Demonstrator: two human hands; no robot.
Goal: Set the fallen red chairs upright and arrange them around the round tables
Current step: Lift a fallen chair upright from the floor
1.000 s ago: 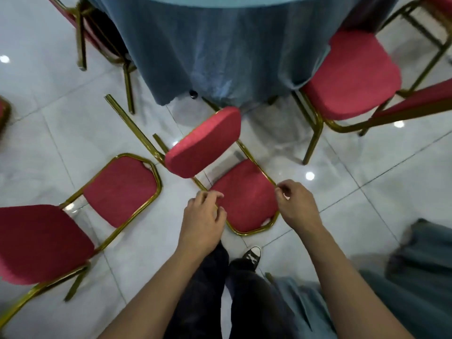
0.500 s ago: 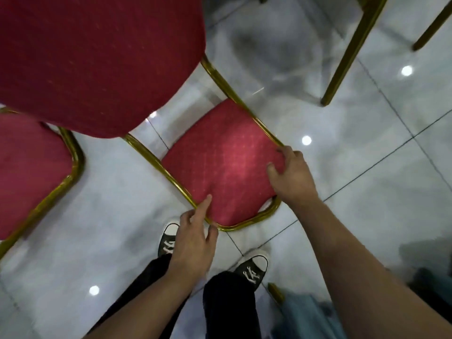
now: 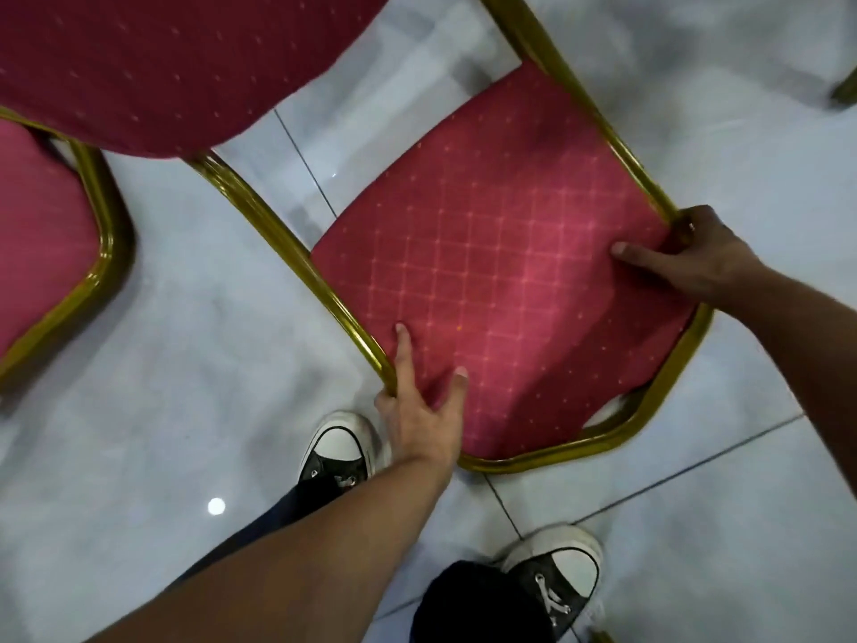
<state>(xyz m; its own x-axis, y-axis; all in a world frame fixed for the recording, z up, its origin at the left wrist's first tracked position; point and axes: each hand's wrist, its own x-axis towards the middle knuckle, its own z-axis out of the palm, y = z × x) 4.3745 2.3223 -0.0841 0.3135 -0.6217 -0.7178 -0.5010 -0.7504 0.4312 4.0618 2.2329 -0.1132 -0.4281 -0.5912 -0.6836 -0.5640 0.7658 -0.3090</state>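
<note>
Gripping fallen chair's backrest (image 3: 501,271) rim, left hand (image 3: 419,410) and right hand (image 3: 695,257) clamped opposite; next, levering upright.

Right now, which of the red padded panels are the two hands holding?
The middle gold-framed backrest: left hand and right hand grip its frame. The seat cushion above and left panel are untouched.

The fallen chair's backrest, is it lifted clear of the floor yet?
No, the backrest lies flat on the tile floor, with the left hand and right hand gripping its gold frame.
</note>
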